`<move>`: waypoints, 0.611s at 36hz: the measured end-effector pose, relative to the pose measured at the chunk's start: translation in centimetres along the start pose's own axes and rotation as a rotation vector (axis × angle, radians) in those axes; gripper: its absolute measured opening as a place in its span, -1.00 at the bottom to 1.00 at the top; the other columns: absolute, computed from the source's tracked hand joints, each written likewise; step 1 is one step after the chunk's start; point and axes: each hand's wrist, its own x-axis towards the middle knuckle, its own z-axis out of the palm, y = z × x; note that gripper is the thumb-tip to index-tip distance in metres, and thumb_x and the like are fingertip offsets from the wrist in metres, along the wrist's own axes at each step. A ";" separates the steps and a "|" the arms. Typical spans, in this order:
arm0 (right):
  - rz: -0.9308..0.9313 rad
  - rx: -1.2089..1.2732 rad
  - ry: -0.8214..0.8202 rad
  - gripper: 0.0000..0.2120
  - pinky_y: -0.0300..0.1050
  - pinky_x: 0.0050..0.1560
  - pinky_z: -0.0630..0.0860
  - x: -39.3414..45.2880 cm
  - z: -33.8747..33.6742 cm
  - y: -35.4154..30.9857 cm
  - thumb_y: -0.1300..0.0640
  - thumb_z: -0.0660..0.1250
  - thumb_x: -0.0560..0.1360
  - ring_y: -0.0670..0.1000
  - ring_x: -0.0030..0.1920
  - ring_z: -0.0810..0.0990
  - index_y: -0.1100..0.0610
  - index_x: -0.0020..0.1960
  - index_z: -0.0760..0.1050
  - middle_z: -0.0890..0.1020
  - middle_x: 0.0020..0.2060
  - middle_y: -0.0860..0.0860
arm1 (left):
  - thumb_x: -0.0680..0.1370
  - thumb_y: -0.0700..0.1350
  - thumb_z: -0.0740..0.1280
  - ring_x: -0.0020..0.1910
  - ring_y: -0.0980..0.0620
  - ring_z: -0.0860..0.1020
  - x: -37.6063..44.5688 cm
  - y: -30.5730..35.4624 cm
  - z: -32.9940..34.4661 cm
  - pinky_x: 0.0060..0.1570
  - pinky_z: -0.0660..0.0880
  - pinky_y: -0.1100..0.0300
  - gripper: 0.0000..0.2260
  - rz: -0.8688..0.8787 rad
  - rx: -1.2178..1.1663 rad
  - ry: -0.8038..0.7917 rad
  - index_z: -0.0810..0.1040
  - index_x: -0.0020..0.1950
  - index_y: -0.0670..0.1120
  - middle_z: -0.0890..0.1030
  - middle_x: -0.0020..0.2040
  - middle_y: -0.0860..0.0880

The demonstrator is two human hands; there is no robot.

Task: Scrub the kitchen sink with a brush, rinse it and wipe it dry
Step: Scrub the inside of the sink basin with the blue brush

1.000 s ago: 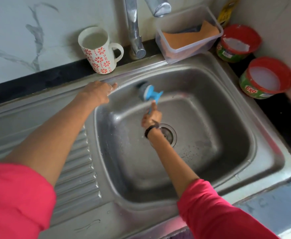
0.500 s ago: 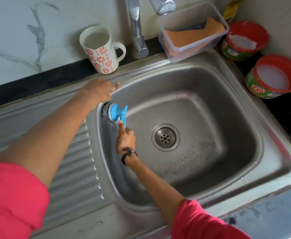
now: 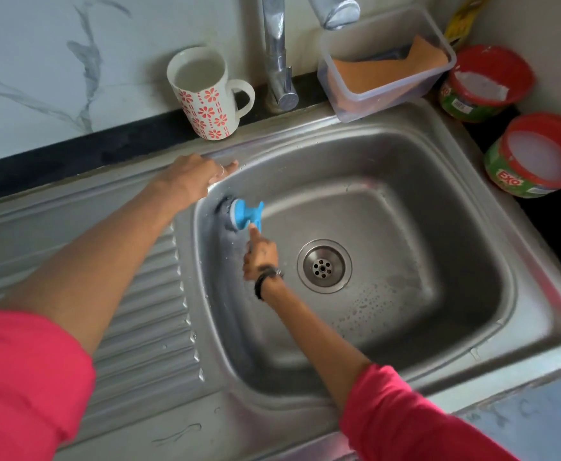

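Note:
A steel kitchen sink [image 3: 415, 207] with a round drain [image 3: 324, 266] fills the middle of the view. My right hand [image 3: 260, 256] grips the handle of a blue brush [image 3: 244, 216], index finger stretched along it. The brush's dark bristles press against the sink's left wall near the back corner. My left hand [image 3: 194, 178] rests on the sink's rim at that back left corner, its fingers fairly straight. Water drops dot the basin floor in front of the drain.
A ribbed drainboard [image 3: 146, 311] lies left of the basin. Behind the sink stand a white mug with red flowers [image 3: 205, 94], a chrome tap [image 3: 277, 61] and a clear box [image 3: 385, 66] holding an orange sponge. Two red-rimmed tubs [image 3: 535, 154] sit at the right.
My right hand has carried the brush from the basin's back wall leftward to the left wall, where it stays. My left hand has kept its place on the rim.

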 end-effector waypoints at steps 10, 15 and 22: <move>0.085 0.320 0.170 -0.57 -0.38 -0.62 0.15 1.9 -1.2 -3.3 -0.19 0.15 0.56 -0.12 -0.73 0.20 0.09 -0.33 0.23 0.25 -0.55 -0.01 | 0.61 -0.03 0.12 0.04 -0.22 0.52 -0.4 0.5 -0.6 0.07 0.45 -0.01 -0.64 -0.014 -0.129 0.019 0.41 0.40 -0.04 0.55 0.06 -0.29; 0.112 -0.026 0.003 -0.57 -0.17 -0.44 0.18 2.3 1.7 2.5 -0.29 0.20 0.42 -0.03 -0.48 0.28 0.04 -0.38 0.27 0.32 -0.47 0.00 | 0.63 0.04 0.06 0.08 -0.28 0.49 -0.3 1.1 -0.5 0.07 0.40 0.01 -0.60 -0.043 -0.091 0.061 0.48 0.33 -0.11 0.53 0.05 -0.33; -0.079 -0.344 0.022 -0.64 -0.15 -0.41 0.23 5.3 -5.8 -5.2 -0.07 0.16 0.58 -0.04 -0.45 0.31 0.04 -0.35 0.30 0.35 -0.43 -0.02 | 0.63 0.11 -0.01 -0.19 -0.17 0.48 -0.3 1.6 -0.1 -0.05 0.48 0.00 -0.51 -0.080 -0.107 0.093 0.51 0.21 -0.21 0.44 -0.21 -0.23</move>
